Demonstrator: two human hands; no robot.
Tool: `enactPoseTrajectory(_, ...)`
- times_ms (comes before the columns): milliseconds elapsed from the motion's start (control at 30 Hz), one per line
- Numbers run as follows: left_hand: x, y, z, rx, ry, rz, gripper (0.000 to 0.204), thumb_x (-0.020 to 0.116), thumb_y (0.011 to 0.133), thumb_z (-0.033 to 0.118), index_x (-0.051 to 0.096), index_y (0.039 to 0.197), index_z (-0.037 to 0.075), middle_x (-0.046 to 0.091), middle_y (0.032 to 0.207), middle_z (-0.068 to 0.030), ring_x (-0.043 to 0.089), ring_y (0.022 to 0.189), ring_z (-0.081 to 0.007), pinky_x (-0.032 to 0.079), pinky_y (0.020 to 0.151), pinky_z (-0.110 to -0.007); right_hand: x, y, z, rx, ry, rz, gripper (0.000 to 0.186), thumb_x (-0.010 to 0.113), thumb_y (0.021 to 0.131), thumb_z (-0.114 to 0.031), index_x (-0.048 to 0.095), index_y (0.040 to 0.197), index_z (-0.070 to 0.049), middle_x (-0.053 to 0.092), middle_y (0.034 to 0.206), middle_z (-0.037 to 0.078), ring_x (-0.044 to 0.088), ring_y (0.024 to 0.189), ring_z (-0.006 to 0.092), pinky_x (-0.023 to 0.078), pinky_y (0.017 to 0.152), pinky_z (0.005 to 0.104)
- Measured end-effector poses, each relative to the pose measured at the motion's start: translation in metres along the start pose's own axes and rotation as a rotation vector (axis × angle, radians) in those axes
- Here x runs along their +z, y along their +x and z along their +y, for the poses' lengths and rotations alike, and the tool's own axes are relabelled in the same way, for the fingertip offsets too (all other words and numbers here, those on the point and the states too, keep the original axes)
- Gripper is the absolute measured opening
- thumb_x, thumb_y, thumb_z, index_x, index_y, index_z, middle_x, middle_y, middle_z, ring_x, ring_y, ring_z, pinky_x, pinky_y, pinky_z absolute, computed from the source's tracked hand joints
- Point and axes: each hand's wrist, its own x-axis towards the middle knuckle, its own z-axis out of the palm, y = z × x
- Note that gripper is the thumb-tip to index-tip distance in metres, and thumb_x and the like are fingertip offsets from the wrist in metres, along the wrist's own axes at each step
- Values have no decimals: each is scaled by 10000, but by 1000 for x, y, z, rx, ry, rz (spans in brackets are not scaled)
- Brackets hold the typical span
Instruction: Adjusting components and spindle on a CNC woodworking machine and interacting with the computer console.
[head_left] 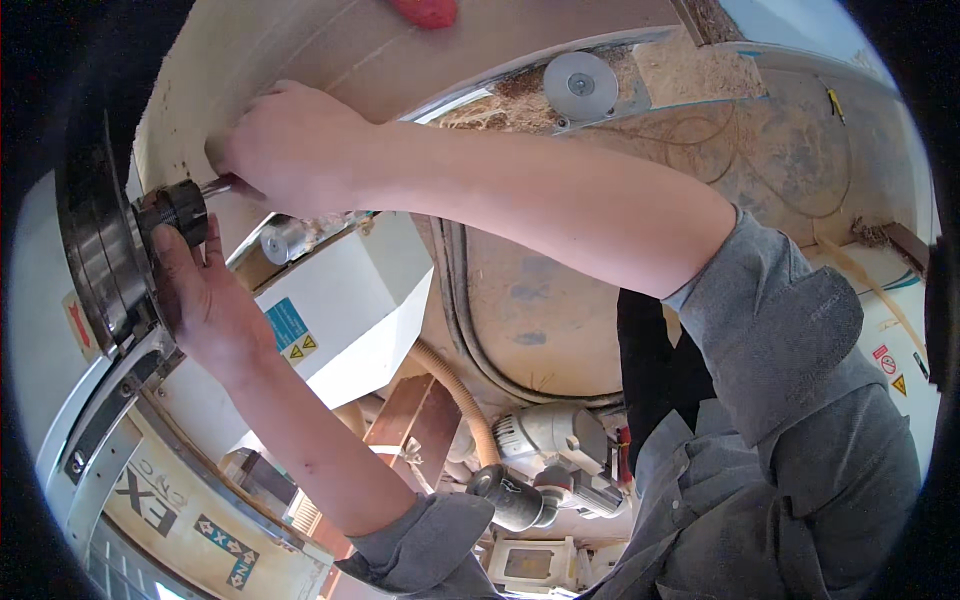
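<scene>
**Black knurled nut on machine spindle, with metal wrench**

Item: a black ribbed nut (178, 210), round, seated against the dark circular housing (95, 240) at the left edge of the view. Beside it stands a pale wooden board (330, 50).

Holding: the left hand (205, 295) comes up from below, fingers and thumb wrapped around the nut. The right hand (290, 150) reaches across from the right, closed in a fist on the handle of a slim metal wrench (220, 185), whose head meets the nut; the exact fit there is hidden.

Handling, as judged: the nut looks like rigid steel, small and light for its kind, its ribbed rim offering good purchase. Best taken around that rim. The wrench is stiff and smooth, and likely to slip off if held at an angle.

Surroundings: sawdust on the table (560, 290), a round metal disc (580, 85), and a tan hose (455, 385) below.
</scene>
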Motion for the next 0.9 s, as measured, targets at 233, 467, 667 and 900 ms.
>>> enactPoseTrajectory(233, -3, 0, 3, -5, -32, -16, 521, 590, 981, 249, 389, 1432, 82, 483, 1394, -117, 497, 1254, -248, 425, 1069, -458, -2, -6, 0, -101, 138, 51, 145, 626, 877, -259, 671, 917, -127, 668, 762, 80, 647, 838, 295, 445, 867, 437)
enactPoseTrajectory(467, -1, 0, -1, 33, 25, -17, 655, 544, 990, 406, 368, 1440, -37, 418, 1447, -171, 435, 1316, -245, 388, 1107, -402, 3, 0, 0, -170, 215, 142, 181, 683, 835, -252, 645, 883, -82, 666, 772, 85, 635, 820, 312, 476, 804, 440)
enactPoseTrajectory(667, -3, 3, 2, 12, -1, -49, 585, 543, 998, 328, 358, 1439, -10, 424, 1441, -168, 445, 1308, -268, 388, 1108, -435, 6, 0, -6, -56, 488, 162, 223, 713, 802, -180, 597, 939, -48, 663, 769, 107, 644, 840, 340, 511, 723, 441)
enactPoseTrajectory(900, -6, 1, 1, 12, -52, -46, 493, 565, 997, 213, 387, 1415, 22, 469, 1406, -145, 465, 1286, -275, 392, 1084, -436, 2, 2, -17, -47, 561, 191, 411, 737, 764, -107, 503, 1097, -52, 663, 894, 151, 645, 902, 362, 513, 761, 457)
